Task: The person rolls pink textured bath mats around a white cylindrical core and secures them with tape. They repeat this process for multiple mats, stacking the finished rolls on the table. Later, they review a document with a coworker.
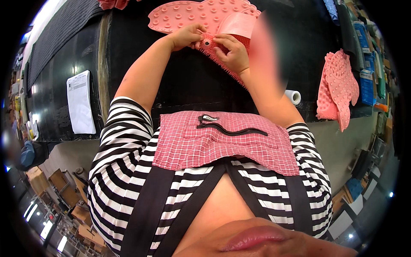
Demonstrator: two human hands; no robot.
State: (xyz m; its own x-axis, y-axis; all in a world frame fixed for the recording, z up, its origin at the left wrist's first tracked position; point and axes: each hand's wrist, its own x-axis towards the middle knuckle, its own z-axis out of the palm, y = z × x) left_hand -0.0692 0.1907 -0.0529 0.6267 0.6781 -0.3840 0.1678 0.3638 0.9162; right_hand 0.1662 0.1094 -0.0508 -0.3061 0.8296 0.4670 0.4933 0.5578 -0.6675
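A pink rubber mat [182, 17] lies at the far side of the black table, its round suction cups facing up. One part of it is folded toward me, with short bristles along its edge. That folded corner has a small round hole [207, 43] with a pale rim. My left hand [188, 37] pinches the corner just left of the hole. From the other side, my right hand [233, 52] grips it with thumb and forefinger, the other fingers curled. A smooth light pink panel [239, 25] sits beyond my right hand. A blurred patch hides the mat's right end.
More pink mats [338, 85] hang over the table's right edge. A white roll [293, 97] lies near my right forearm. Paper sheets [81, 103] rest left of a wooden strip [103, 64]. Dark ribbed matting [64, 38] is at far left, blue boxes [366, 83] at right.
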